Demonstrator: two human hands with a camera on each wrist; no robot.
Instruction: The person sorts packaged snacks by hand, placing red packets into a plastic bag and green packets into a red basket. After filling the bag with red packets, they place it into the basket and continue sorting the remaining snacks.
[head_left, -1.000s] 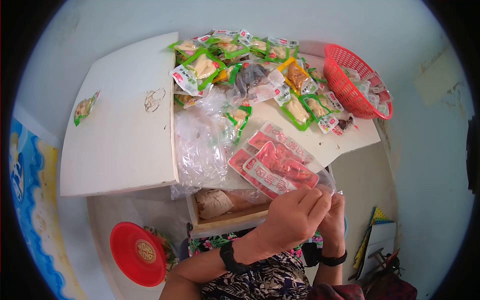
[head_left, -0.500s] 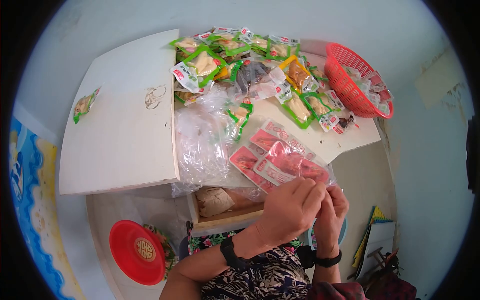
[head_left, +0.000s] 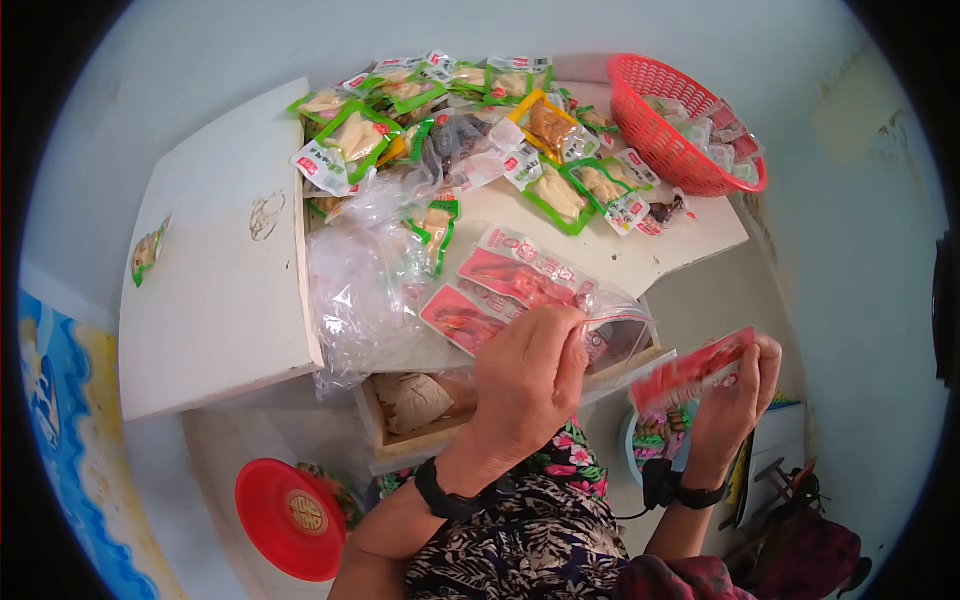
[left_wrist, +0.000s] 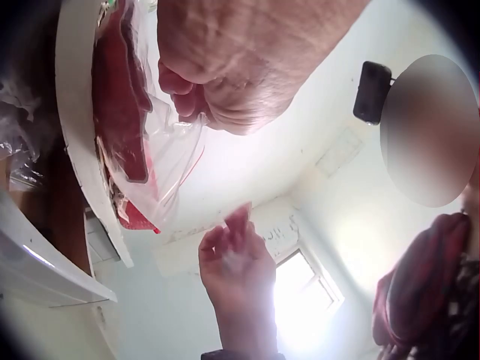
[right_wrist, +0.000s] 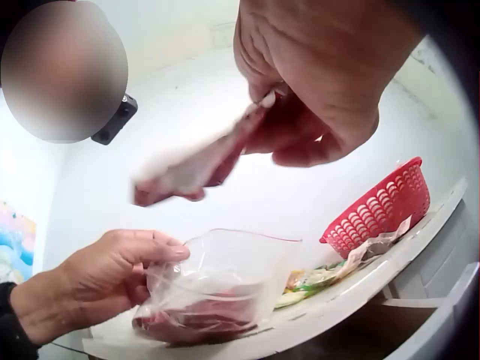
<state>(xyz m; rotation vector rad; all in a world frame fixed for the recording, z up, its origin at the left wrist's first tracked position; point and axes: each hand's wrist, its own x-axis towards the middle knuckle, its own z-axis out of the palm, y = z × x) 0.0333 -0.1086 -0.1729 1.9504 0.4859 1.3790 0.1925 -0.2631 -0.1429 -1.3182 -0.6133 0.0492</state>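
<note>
**Red packet [head_left: 695, 372] held apart from clear bag [head_left: 625, 335]**

My right hand [head_left: 735, 400] pinches the packet at 4 o'clock, past the table [head_left: 690, 235] edge. My left hand [head_left: 525, 375], fingers curled, grips the bag near centre. Green-edged packets [head_left: 360, 138] crowd 11 to 1 o'clock; a red basket [head_left: 640, 125] bounds 1 o'clock. The right wrist view shows the bag's mouth gaping, unclear from overhead. Open floor [head_left: 705, 300] lies at 3 o'clock.
</note>
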